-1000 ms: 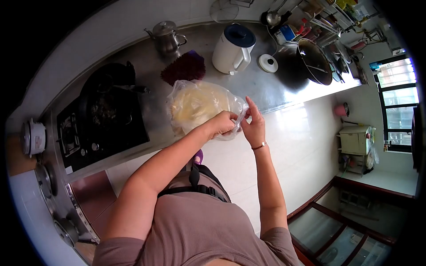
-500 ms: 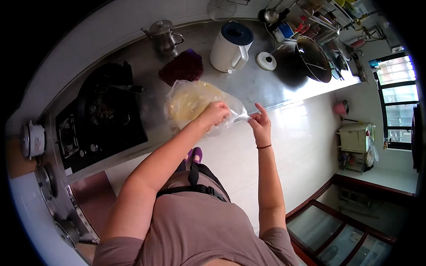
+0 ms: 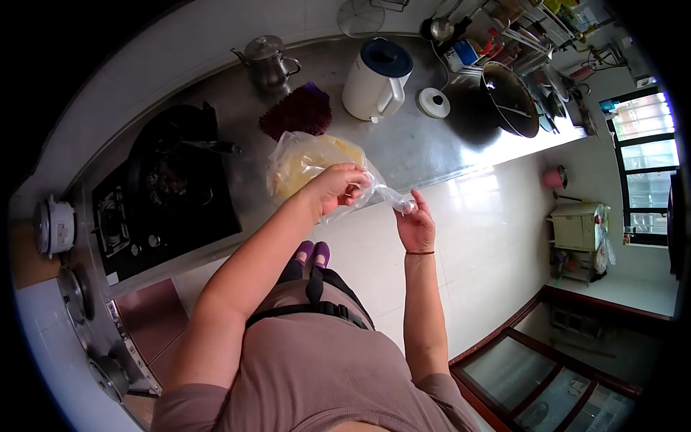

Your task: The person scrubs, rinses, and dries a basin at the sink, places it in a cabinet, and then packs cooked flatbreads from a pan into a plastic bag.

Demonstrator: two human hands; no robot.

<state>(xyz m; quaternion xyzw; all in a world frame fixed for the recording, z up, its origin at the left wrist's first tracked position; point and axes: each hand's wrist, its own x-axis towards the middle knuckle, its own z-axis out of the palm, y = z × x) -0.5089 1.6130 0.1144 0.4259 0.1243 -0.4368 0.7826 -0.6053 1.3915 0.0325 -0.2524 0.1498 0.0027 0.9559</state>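
A clear plastic bag [image 3: 291,162] with something pale yellow inside rests on the steel counter near its front edge. My left hand [image 3: 340,189] is closed around the bag's gathered neck, fingers curled. To its right, my right hand [image 3: 416,223] grips the twisted end of the bag between thumb and fingers. The neck is stretched between the two hands, out over the counter's edge. Right behind the bag lies a dark red shaggy cloth [image 3: 295,111]. What the yellow contents are, I cannot tell.
A white kettle with a blue lid [image 3: 376,81], a white round lid [image 3: 434,103] and a metal teapot [image 3: 266,61] stand on the counter [image 3: 417,144]. At left is a black gas stove [image 3: 115,223] with a wok [image 3: 173,165]. Another wok [image 3: 507,101] leans at right.
My right hand has moved slightly down and left and turned, its raised finger now folded in. My left hand has shifted slightly left. The bag's neck now looks more tightly twisted.
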